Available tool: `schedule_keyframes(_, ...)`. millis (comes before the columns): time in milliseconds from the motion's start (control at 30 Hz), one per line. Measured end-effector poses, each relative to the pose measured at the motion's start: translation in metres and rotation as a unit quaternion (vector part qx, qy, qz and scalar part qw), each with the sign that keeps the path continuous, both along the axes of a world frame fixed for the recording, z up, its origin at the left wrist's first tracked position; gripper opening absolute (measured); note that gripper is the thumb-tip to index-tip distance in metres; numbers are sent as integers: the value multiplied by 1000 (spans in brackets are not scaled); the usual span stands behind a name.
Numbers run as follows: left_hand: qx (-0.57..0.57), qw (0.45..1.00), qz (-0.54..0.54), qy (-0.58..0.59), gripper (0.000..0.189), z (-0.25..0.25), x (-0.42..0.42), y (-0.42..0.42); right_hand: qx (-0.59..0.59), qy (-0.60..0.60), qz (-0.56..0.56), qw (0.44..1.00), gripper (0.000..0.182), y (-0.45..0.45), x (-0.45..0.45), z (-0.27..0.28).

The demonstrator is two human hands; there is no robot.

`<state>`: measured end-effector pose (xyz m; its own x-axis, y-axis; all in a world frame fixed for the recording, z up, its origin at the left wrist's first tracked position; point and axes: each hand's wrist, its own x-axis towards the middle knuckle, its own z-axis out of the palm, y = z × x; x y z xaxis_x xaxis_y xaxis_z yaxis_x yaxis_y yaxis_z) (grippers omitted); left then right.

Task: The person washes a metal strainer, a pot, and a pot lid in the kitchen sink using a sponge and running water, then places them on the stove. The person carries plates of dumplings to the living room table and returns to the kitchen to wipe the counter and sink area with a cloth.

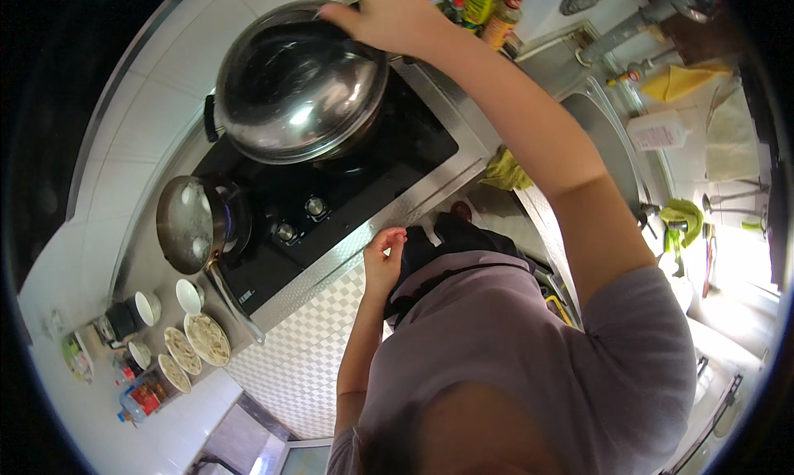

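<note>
A large wok sits on the black glass gas hob under a domed steel lid. My right hand is over the lid's far edge, thumb and fingers spread, slightly blurred. I see nothing in its grasp. In front of my waist, near the counter's front edge, my left hand has its fingers curled to the thumb and holds nothing. On the left burner, a long-handled frying pan contains shiny liquid, with a bluish glow beside its base. Two control knobs lie between the pan and me.
Left of the pan stand white bowls and plates of pale pieces resembling dumplings. The pan handle juts past the hob. Sauce bottles stand beside my right forearm. A sink and green cloth are at right.
</note>
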<state>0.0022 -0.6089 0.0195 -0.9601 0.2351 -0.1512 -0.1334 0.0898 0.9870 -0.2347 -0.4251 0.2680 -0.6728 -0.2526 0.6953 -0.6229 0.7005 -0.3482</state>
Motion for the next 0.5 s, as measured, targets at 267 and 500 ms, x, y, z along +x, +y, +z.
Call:
schedule_keyframes(267, 30, 991, -92, -95, 11, 8, -27, 70, 143, -351, -512, 771, 55, 145, 193, -271)
schedule_keyframes(500, -12, 959, -270, -83, 12, 8, -73, 146, -38, -370, -561, 740, 59, 226, 331, -304)
